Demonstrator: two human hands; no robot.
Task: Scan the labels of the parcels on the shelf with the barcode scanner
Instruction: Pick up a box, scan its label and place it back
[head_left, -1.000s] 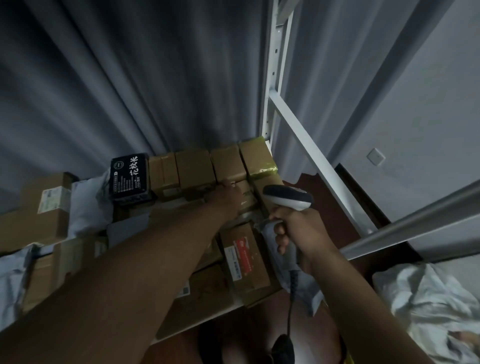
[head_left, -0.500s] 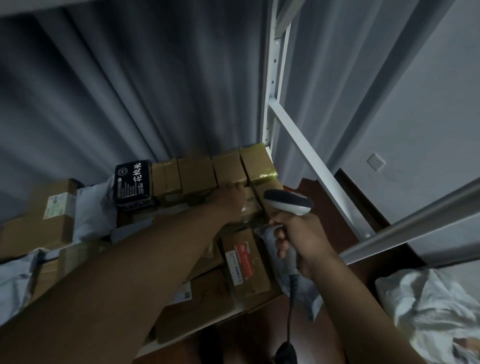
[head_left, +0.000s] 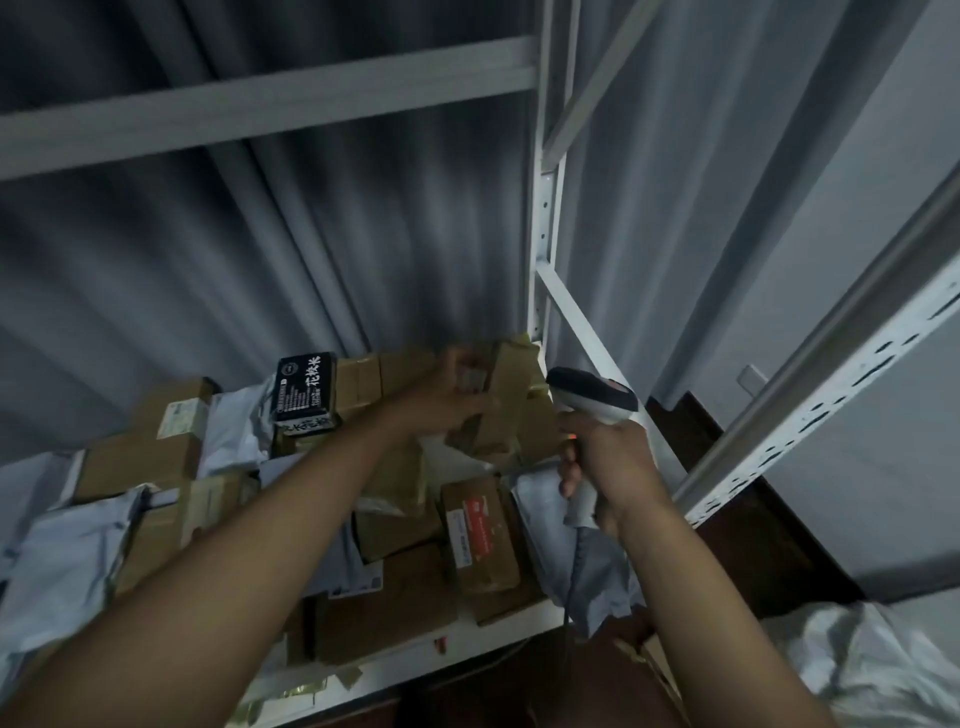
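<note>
Scanning tilted brown parcel on crowded shelf.

Left hand (head_left: 441, 400) at 12 o'clock of the pile, fingers curled round a tape-wrapped brown parcel (head_left: 501, 400), tipped up on edge at the back right of the shelf (head_left: 467, 636). Right hand (head_left: 605, 460) at 3 o'clock of that parcel, clenched round the grip of a barcode scanner (head_left: 592, 397), head aimed toward the parcel, cable hanging below. Black box with white lettering (head_left: 304, 387) at 9 o'clock of the left hand. Carton with red label (head_left: 480, 535) and grey mailer bags (head_left: 67, 561) spread across the near shelf.
</note>
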